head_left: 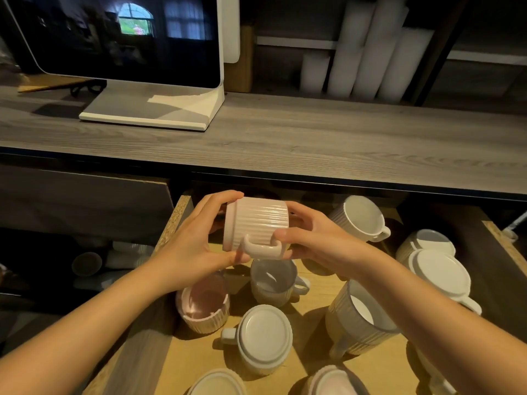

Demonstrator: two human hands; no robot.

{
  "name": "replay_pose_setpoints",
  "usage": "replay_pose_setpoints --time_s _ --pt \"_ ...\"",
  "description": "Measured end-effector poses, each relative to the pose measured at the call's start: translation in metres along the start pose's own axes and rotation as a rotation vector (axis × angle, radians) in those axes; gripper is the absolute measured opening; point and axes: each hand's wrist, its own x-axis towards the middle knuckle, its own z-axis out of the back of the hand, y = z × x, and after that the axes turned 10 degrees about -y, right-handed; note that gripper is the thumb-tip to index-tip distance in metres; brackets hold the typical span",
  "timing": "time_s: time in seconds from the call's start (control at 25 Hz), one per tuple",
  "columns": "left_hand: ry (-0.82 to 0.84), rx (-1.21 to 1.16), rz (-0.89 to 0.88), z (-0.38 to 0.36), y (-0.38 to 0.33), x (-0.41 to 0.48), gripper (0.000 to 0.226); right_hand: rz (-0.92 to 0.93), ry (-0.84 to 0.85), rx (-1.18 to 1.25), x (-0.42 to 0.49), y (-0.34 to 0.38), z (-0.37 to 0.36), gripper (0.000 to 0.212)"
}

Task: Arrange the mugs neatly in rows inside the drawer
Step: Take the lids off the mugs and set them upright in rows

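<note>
You have one view only, worn on your head, looking forward and steeply down from close above the open wooden drawer. Your forearms enter from the bottom edge. The grey wood-grain table crosses the middle, and the white-framed monitor fills the upper left.

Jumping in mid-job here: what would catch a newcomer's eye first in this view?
First, the ribbed pink mug held on its side above the open drawer, left hand on its rim end, right hand on its base end. Below, ribbed mugs lie scattered, some upright, some upside down. Behind, a white-framed monitor stands on the grey counter.
</note>
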Motion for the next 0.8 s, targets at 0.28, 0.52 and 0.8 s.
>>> replay_pose_setpoints --time_s 0.28,0.52,0.8 --pt "0.195 0.291 -0.046 0.016 0.019 0.011 0.076 0.135 -0.214 -0.458 0.018 0.007 -0.014 0.069" --pt "0.312 0.81 0.002 0.028 0.038 0.015 0.069 0.318 -0.238 -0.971 0.055 -0.002 -0.051 0.082" --pt "0.364 1.019 0.062 0.024 0.049 0.02 0.071 0.297 -0.171 -1.222 0.102 -0.011 -0.079 0.07"
